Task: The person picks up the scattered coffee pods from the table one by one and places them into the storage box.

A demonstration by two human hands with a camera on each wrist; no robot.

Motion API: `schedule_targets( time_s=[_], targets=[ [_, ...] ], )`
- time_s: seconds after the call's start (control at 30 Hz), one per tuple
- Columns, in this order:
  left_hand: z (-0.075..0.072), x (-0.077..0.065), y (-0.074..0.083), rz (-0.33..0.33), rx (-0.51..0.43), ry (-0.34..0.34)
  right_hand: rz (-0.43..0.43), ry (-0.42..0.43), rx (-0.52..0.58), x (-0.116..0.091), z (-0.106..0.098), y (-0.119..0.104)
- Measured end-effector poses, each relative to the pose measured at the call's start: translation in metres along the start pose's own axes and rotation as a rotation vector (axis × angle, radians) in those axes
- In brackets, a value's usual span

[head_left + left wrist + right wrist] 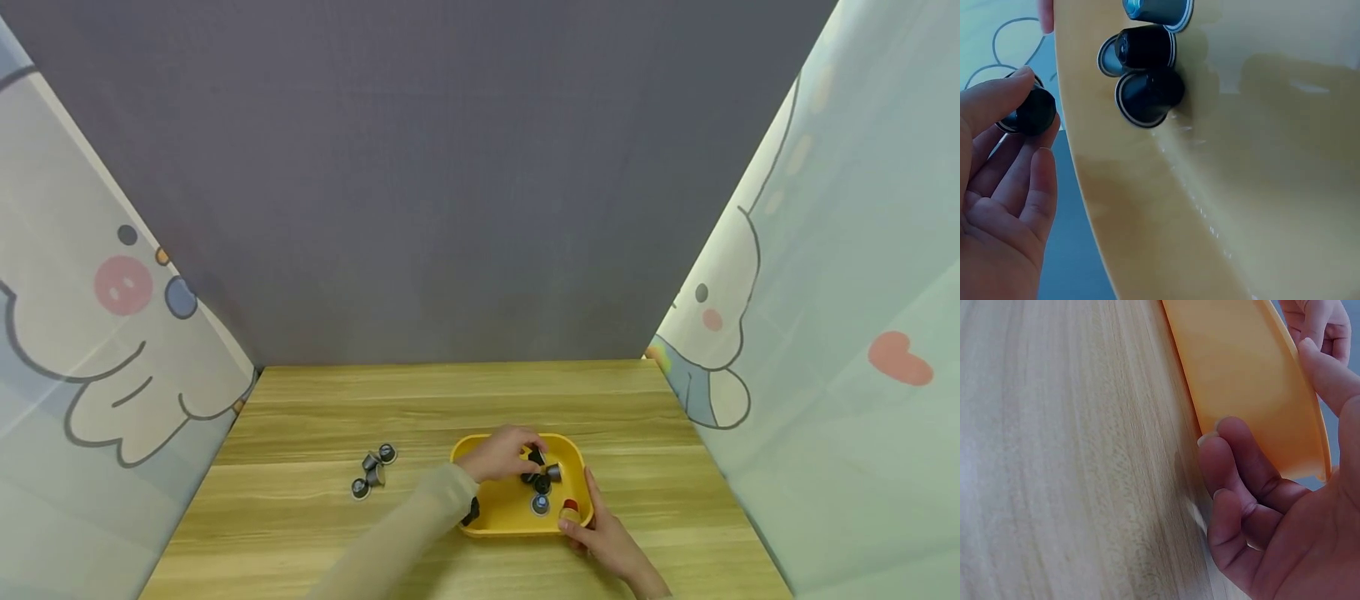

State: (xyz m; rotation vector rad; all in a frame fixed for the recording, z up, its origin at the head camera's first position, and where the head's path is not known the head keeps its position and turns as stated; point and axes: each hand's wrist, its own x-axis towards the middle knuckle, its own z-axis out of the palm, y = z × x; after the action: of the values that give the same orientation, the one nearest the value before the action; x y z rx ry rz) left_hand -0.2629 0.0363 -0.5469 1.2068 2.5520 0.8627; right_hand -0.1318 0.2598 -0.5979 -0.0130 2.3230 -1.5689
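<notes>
I'm having the left hand (501, 454) pinch a dark capsule (1038, 114) over the yellow tray (506, 510), the right hand (611, 546) gripping its near right corner; by relaxing that pinch, I'd be risking a drop onto the loose capsules (541, 504) inside.

The wood-grained table (225, 542) is backed along its far edge by a plain grey backdrop (450, 192). Its sides are flanked by pale curtains: by the far left corner a cartoon animal (67, 312) is printed, by the far right corner a white figure (723, 287), with a red heart (898, 358) farther right.
</notes>
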Motion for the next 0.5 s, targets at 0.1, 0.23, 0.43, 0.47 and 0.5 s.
schedule_targets(
  time_s=[0.1, 0.23, 0.43, 0.47, 0.5],
  targets=[
    [0.005, 0.005, 0.000, -0.029, -0.029, 0.003, 0.013, 0.002, 0.004, 0.000, 0.000, 0.001],
    [0.012, 0.008, -0.001, -0.064, -0.094, 0.011, 0.017, -0.001, 0.007, 0.000, 0.000, 0.001],
    [0.020, 0.010, -0.006, -0.114, -0.185, 0.039, 0.013, 0.002, -0.011, 0.000, 0.000, 0.000],
    [0.021, 0.011, -0.007, -0.123, -0.201, 0.044, 0.014, 0.003, -0.013, 0.000, 0.000, 0.000],
    [0.022, 0.011, -0.009, -0.129, -0.217, 0.050, 0.015, 0.003, -0.013, 0.000, -0.001, 0.000]
  ],
)
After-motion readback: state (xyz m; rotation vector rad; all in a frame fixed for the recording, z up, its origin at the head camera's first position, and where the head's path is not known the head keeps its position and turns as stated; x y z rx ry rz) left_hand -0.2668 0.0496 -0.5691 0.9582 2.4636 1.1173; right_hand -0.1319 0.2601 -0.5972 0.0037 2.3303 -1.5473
